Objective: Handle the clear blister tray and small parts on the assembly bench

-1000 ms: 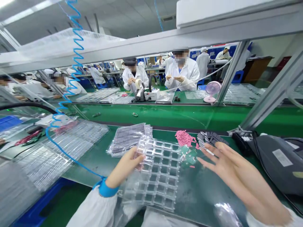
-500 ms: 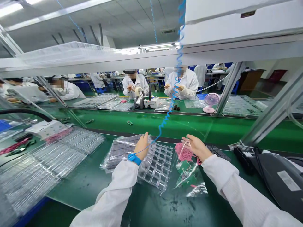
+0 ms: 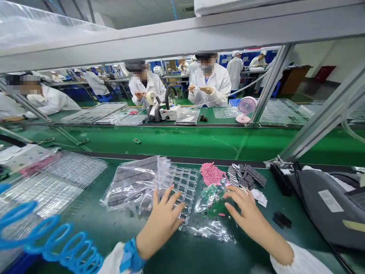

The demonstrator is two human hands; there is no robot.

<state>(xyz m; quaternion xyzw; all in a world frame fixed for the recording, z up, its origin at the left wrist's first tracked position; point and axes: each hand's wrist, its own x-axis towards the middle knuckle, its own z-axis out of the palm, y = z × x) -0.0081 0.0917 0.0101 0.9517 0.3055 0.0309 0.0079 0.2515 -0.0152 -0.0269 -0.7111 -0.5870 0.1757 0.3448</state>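
My left hand (image 3: 161, 220), with a blue wrist strap (image 3: 131, 255), has its fingers spread over the near edge of a clear plastic grid tray (image 3: 186, 182). Left of the tray lies a clear bag holding striped grey strips (image 3: 134, 180). My right hand (image 3: 248, 209) has its fingers apart, fingertips at the edge of a clear plastic bag (image 3: 212, 228) with green circuit boards (image 3: 212, 199) in it. I cannot tell whether they touch it. Behind the bag is a pile of small pink pieces (image 3: 211, 173).
Striped black-and-white strips (image 3: 246, 176) and white paper (image 3: 259, 197) lie beyond my right hand. A grey machine (image 3: 322, 205) stands at right, clear trays (image 3: 57, 182) at left. A coiled blue cord (image 3: 62, 243) hangs lower left. Co-workers sit across the green conveyor (image 3: 182, 140).
Both hands have drawn back toward me, the left off the tray's far part, the right off the pink pieces. The view has tilted down and the blue cord has swung to the lower left.
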